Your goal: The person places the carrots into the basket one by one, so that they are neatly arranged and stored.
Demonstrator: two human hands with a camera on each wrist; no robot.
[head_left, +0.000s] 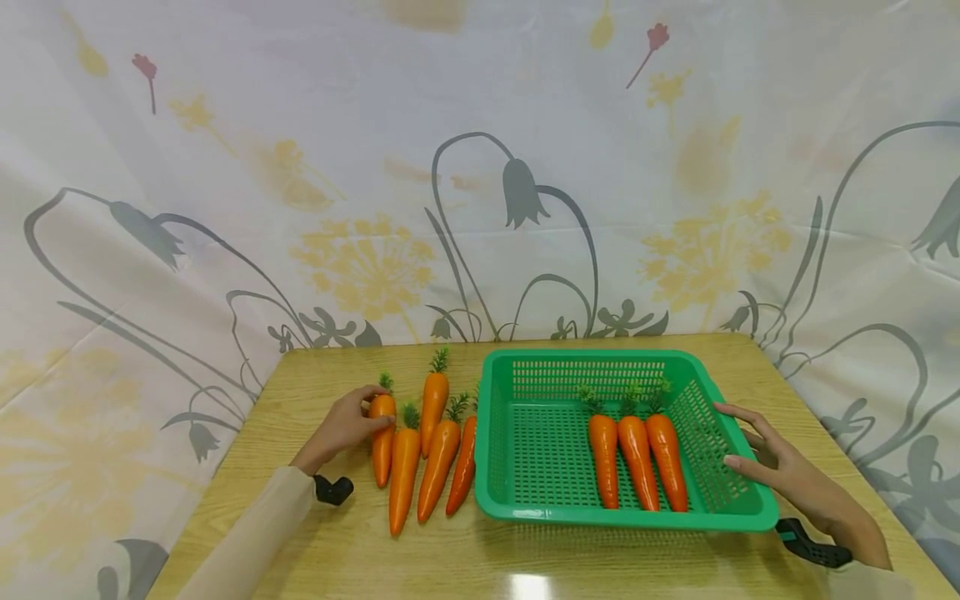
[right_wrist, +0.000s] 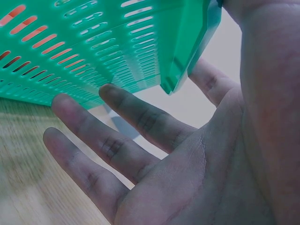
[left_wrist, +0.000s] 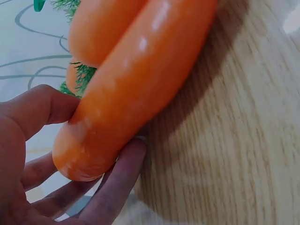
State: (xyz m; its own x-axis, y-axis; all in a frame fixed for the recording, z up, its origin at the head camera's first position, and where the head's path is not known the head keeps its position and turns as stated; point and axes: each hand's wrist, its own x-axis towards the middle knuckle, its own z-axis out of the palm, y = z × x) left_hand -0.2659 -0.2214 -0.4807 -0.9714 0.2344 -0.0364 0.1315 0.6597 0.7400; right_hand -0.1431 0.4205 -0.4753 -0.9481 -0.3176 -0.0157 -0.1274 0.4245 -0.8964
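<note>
My left hand (head_left: 348, 429) grips the upper end of the leftmost orange carrot (head_left: 382, 454), thumb on one side and fingers on the other. In the left wrist view that carrot (left_wrist: 140, 70) slants up from the hand along the wooden surface. My right hand (head_left: 787, 467) holds the right rim of a green plastic basket (head_left: 626, 518), its thumb and index finger over the edge. Seen from the right wrist, the other fingers (right_wrist: 145, 119) extend under the slotted side wall. Three carrots (head_left: 637, 458) lie side by side in the basket's right half, leafy tops toward the back.
Several loose carrots (head_left: 438, 467) lie between the left hand and the basket, one set farther back (head_left: 433, 408). The carrot nearest the basket is partly hidden by its rim. Behind the wooden table (head_left: 322, 367) hangs a flower-patterned cloth (head_left: 480, 250).
</note>
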